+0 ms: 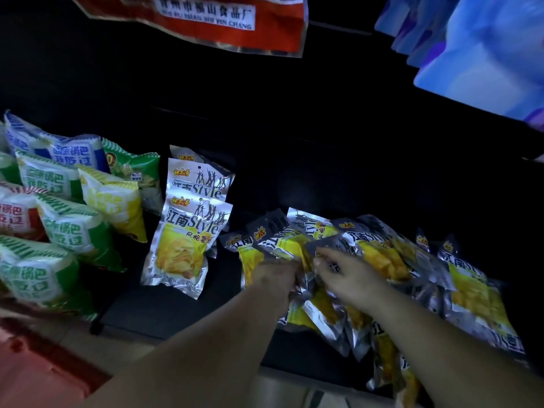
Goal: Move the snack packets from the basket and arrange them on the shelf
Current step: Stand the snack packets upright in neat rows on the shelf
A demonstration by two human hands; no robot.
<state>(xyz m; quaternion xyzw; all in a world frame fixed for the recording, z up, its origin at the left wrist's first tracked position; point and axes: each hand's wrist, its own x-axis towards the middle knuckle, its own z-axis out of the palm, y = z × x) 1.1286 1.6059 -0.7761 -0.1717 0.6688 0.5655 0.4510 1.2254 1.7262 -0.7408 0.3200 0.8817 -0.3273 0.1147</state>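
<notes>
From my head camera, looking down, both my bare arms reach forward onto the dark shelf [182, 313]. My left hand [275, 278] is curled around the lower part of a silver and yellow snack packet [273, 240], its fingers closed on the foil. My right hand [350, 278] sits just beside it on the right, thumb and fingertips pinched on the top edge of another silver packet [332, 245]. The two hands are close together in the middle of a loose heap of the same packets [426, 269], which spreads over the shelf to the right and toward the near edge, overlapping one another at different angles; some at the near right hang over the shelf's front.

To the left of my hands, apart from the heap, a small row of these packets [188, 231] stands leaning one behind another, the nearest showing its yellow front, two more behind it further back. Further left lie puffy green, blue, yellow and red bags [73, 225] in rows, touching each other.

Up at the far top a red packet with a white label [206, 19] hangs into view, and at the far right are blue packs [482, 54], blurred. At the near left corner something reddish [38, 375] is too blurred to tell what it is
</notes>
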